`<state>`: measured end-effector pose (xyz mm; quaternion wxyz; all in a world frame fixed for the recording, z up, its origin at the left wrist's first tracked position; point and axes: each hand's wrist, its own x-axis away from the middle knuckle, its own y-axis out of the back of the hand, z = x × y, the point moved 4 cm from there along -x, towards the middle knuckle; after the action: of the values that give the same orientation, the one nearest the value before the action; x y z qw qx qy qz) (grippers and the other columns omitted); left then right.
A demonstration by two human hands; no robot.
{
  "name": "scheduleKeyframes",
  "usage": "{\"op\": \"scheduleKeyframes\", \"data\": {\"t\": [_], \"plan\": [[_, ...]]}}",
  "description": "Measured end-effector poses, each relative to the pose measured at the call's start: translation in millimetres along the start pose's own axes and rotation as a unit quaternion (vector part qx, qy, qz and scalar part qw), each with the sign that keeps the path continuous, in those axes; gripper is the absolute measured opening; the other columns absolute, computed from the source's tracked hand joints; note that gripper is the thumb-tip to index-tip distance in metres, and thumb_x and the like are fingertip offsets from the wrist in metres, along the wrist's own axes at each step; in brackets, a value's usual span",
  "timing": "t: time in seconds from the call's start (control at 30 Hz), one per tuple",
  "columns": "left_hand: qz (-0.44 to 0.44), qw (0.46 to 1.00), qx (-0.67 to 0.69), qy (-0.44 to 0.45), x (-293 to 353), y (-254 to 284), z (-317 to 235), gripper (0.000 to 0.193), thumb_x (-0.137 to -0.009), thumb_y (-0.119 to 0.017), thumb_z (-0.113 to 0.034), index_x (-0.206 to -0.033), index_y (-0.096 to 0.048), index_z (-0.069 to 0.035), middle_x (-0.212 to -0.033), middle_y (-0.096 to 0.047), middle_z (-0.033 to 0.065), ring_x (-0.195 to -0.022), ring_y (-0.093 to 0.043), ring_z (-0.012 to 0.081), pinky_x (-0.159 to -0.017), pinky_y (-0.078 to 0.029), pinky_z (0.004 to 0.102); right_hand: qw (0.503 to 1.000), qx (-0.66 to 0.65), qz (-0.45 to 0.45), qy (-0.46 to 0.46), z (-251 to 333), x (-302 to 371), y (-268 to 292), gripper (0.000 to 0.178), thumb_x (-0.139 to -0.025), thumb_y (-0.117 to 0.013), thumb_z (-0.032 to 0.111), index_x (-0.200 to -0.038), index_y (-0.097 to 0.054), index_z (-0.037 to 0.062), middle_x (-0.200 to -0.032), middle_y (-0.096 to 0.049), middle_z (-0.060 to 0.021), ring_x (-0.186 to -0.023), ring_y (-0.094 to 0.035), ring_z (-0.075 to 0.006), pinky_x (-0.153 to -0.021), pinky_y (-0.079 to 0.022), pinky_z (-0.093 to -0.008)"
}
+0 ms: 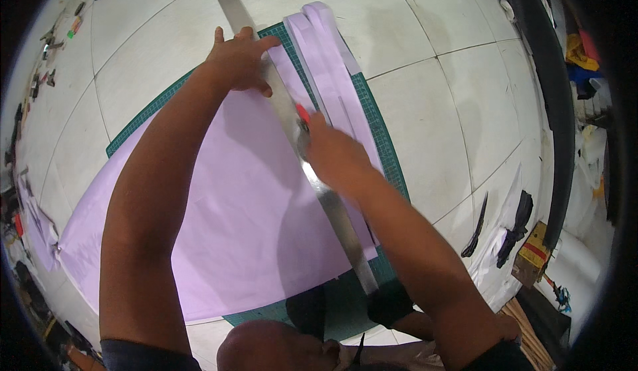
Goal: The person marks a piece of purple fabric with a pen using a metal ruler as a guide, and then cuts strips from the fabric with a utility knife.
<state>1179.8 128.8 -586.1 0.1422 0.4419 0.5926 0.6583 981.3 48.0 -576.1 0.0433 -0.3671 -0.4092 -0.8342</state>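
Observation:
A long metal ruler (330, 201) lies slantwise over a wide lilac fabric sheet (232, 205) on a green cutting mat (390, 151). My left hand (239, 62) presses on the upper part of the ruler, its fingers spread. Lower down, at the ruler's right edge, my right hand (335, 155) is closed round a small red cutter (303, 114), slightly blurred. Its blade is hidden. Narrow lilac strips (325, 52) lie to the right of the ruler, running past the mat's far edge.
Pale floor tiles (425, 105) surround the mat. On the right lie a black pointed tool (476, 228), a dark bundle (516, 228), a yellow-brown box (531, 258), wooden sticks (525, 334) and a long black roll (548, 98). Small odds and ends (50, 52) line the left side.

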Motion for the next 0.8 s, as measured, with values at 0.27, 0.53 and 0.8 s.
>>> {"op": "scheduleKeyframes", "data": {"t": [0.27, 0.53, 0.8], "plan": [[-0.013, 0.998, -0.065, 0.015, -5.1, -13.4, 2.6, 0.096, -0.064, -0.090, -0.036, -0.147, -0.040, -0.034, -0.147, -0.045, 0.0197, -0.136, -0.046, 0.0354, -0.116, -0.019, 0.0652, 0.987, -0.012, 0.102, -0.122, -92.8, 146.0, -69.7, 0.023, -0.098, -0.049, 0.021, -0.111, -0.041, 0.0048, -0.086, -0.067, -0.0274, -0.083, -0.066, -0.0483, -0.076, -0.049, -0.0587], [-0.014, 0.997, -0.078, 0.008, -11.1, -16.7, 4.9, 0.104, -0.061, -0.091, -0.039, -0.149, -0.037, -0.033, -0.151, -0.039, 0.0187, -0.141, -0.038, 0.0399, -0.113, -0.021, 0.0716, 0.943, 0.060, 0.218, -0.243, -188.7, 289.9, -140.5, 0.020, -0.097, -0.044, 0.020, -0.109, -0.040, 0.0036, -0.091, -0.067, -0.0283, -0.086, -0.066, -0.0502, -0.078, -0.052, -0.0588], [-0.071, 0.997, 0.002, -0.031, -12.2, -25.9, 15.4, 0.102, -0.063, -0.090, -0.033, -0.149, -0.034, -0.032, -0.142, -0.048, 0.0206, -0.130, -0.052, 0.0394, -0.116, -0.021, 0.0654, 0.926, 0.050, 0.250, -0.280, -162.4, 308.3, -91.4, 0.026, -0.101, -0.042, 0.026, -0.112, -0.044, 0.0029, -0.101, -0.066, -0.0295, -0.092, -0.066, -0.0491, -0.081, -0.050, -0.0571]]}}
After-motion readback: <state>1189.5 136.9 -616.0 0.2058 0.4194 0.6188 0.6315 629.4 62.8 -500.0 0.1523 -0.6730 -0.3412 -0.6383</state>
